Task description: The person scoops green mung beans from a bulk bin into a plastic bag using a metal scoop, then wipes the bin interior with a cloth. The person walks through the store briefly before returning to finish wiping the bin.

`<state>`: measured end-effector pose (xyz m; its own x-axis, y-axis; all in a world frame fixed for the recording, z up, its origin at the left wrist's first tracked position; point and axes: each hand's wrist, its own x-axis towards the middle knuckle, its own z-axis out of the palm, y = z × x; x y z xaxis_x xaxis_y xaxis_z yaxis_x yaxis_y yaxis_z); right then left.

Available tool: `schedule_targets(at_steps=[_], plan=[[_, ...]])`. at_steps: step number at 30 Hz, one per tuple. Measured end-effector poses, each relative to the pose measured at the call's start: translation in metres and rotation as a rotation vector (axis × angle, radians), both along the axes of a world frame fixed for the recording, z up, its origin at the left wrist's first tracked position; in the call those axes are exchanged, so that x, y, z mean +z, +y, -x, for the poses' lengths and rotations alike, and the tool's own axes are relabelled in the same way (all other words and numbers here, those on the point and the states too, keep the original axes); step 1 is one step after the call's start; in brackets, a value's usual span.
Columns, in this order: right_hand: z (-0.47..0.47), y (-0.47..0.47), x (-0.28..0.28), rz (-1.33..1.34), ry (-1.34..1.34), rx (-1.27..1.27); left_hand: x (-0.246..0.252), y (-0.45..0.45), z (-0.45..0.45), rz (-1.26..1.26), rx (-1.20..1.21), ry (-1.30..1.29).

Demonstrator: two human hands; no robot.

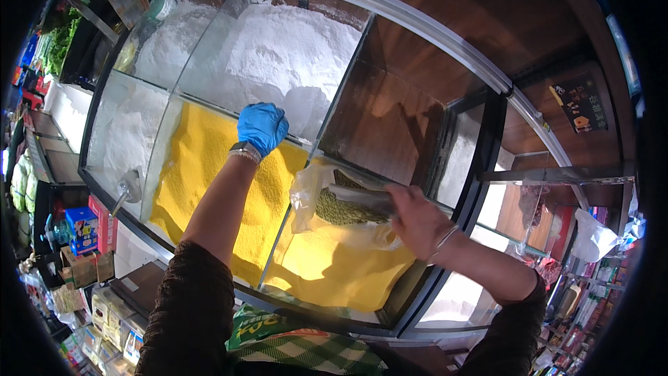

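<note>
My left hand (262, 128), in a blue disposable glove, is closed over the glass divider between the yellow meal (224, 167) and the white flour (292, 47); whether it grips the divider is hard to tell. At right, my bare right hand (417, 216) holds the end of a metal scoop (360, 197). The scoop's blade lies in a clear plastic bag (304, 198) of small green beans or grains (336, 209). That bag rests over the front right compartment of yellow meal (339, 271).
A brown wood-lined compartment (386, 120) lies beyond the bag. Another metal scoop (127, 193) stands in the flour at left. A metal rail (417, 15) runs along the back of the bin. Boxes (83, 230) and vegetables (23, 183) are at far left.
</note>
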<state>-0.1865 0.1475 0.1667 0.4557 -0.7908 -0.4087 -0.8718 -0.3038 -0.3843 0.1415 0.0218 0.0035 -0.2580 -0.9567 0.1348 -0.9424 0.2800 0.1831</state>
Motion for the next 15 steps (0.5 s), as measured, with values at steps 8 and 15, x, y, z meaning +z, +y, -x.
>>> schedule_targets(at_steps=[8, 15], plan=[[0.001, 0.017, 0.026, -0.019, 0.18, -0.147, -0.002, 0.003, -0.001, 0.031, -0.003, 0.043], [0.034, -0.085, -0.063, 0.157, 0.075, -0.258, 0.0, 0.002, 0.0, 0.049, -0.02, 0.083]])
